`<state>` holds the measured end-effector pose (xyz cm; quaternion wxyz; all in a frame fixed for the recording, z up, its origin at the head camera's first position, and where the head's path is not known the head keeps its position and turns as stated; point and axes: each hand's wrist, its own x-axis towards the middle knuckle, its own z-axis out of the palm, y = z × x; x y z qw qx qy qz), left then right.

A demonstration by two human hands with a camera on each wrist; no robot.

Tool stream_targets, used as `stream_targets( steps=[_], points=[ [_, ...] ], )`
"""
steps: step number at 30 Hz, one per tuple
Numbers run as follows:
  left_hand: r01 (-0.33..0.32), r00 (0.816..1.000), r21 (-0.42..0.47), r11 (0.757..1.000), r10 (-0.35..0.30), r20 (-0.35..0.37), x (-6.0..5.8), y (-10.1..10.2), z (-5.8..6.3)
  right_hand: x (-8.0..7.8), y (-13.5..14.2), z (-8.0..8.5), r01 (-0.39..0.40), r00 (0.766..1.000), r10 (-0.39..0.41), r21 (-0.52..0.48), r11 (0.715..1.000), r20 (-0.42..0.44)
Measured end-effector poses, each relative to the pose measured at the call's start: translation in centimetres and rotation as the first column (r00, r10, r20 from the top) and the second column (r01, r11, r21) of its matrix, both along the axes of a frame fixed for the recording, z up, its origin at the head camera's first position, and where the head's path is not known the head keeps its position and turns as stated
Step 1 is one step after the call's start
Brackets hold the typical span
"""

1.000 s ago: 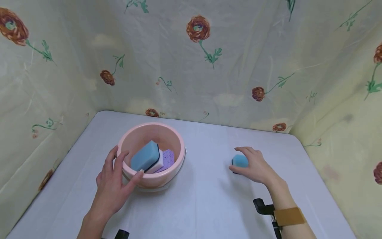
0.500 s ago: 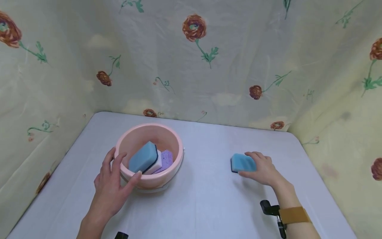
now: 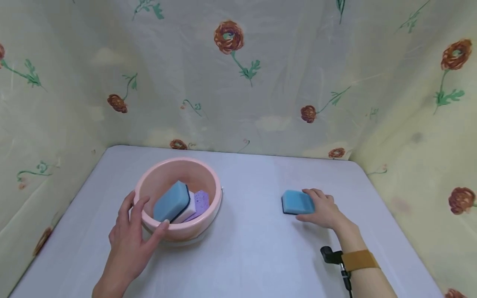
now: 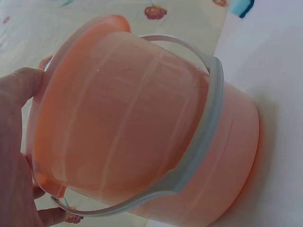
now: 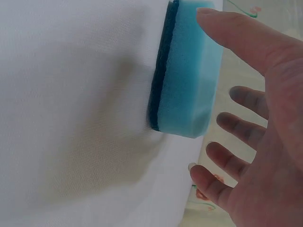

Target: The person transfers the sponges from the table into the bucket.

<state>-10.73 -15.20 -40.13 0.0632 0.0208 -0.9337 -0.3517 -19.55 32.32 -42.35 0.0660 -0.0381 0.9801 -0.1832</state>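
A pink bucket (image 3: pixel 182 234) stands at the left of the table. Inside lie a blue sponge (image 3: pixel 172 201) with a dark scouring layer, a white sponge (image 3: pixel 186 210) and a purple sponge (image 3: pixel 201 202). My left hand (image 3: pixel 128 238) grips the bucket's near left rim, with its thumb (image 4: pixel 29 78) pressed on the rim in the left wrist view. Another blue sponge (image 3: pixel 297 202) lies on the table at the right, dark side down. Around its right end my right hand (image 3: pixel 324 209) hovers with fingers spread. In the right wrist view, the fingertips (image 5: pixel 227 118) are apart from the sponge.
A white cloth covers the table (image 3: pixel 253 256). Flower-patterned sheeting (image 3: pixel 261 91) hangs behind and along both sides. The bucket's pale handle (image 4: pixel 213 109) hangs down its outside. A strap (image 3: pixel 359 260) with a small black camera mount sits on my right wrist.
My right hand has drawn back to the right off the blue sponge, leaving more of it uncovered on the table. The left hand keeps its place on the bucket. The head view has shifted slightly.
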Motion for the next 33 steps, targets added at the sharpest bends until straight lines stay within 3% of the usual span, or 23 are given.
stream_targets(
  steps=[19, 33],
  points=[
    [-0.017, 1.0, -0.004, 1.0, 0.016, -0.018, 0.1, 0.1, 0.0, -0.7, 0.3, -0.5, -0.006, 1.0, 0.006, -0.009, 1.0, 0.023],
    [-0.013, 1.0, -0.003, 1.0, 0.013, 0.01, -0.1, 0.1, 0.3, -1.3, 1.2, -1.0, -0.001, 0.999, 0.001, -0.003, 1.0, 0.047]
  ],
)
